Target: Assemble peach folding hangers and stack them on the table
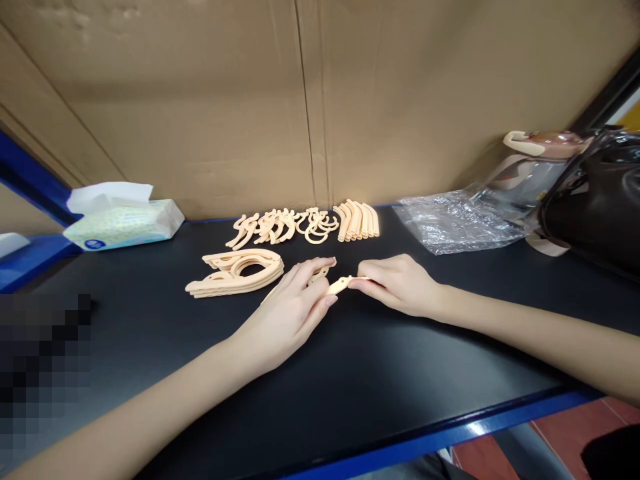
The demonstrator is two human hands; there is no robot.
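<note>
Over the middle of the black table, my left hand is closed around a beige plastic hanger part with a small hole in it. More of that beige plastic shows past the left fingers; the rest is hidden under the hand. From the other side, my right hand pinches a slim beige piece between thumb and fingers, where it meets the left hand's part. Just left of my left hand lies a stack of beige folded hangers. Behind the hands, loose beige parts form a row: curved arms, hooks and bent tubes.
A tissue pack stands at the back left. At the back right are a clear plastic bag, a drinking bottle and a dark bag. Cardboard walls the back; a blue edge runs along the front.
</note>
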